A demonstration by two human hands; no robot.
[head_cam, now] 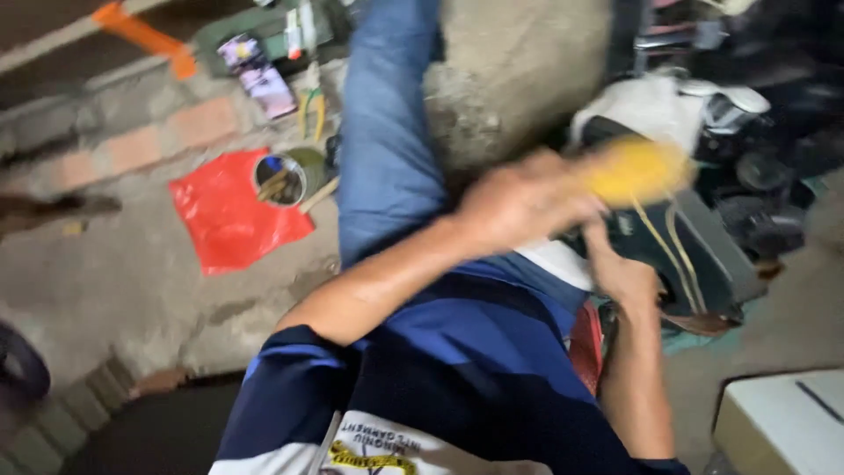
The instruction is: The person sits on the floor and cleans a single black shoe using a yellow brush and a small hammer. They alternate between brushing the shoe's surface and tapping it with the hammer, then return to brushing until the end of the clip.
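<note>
The frame is motion-blurred. My left hand [523, 204] is closed on a yellow object [635, 167], held above a dark machine [730, 246]. Thin yellow strands [673, 251] hang from the object, and what kind of thing it is cannot be told. My right hand [622, 274] is just below, fingers bent, touching the machine's edge near the strands; whether it holds anything is unclear. My blue-trousered leg [387, 132] stretches away over the concrete floor, and my dark blue shirt [457, 369] fills the bottom.
A red plastic sheet [230, 218] lies on the floor at left beside a tin can [283, 176] holding tools. Yellow-handled pliers [312, 110] and an orange strip [145, 37] lie farther off. A white box [778, 422] sits at bottom right, bricks [167, 136] at left.
</note>
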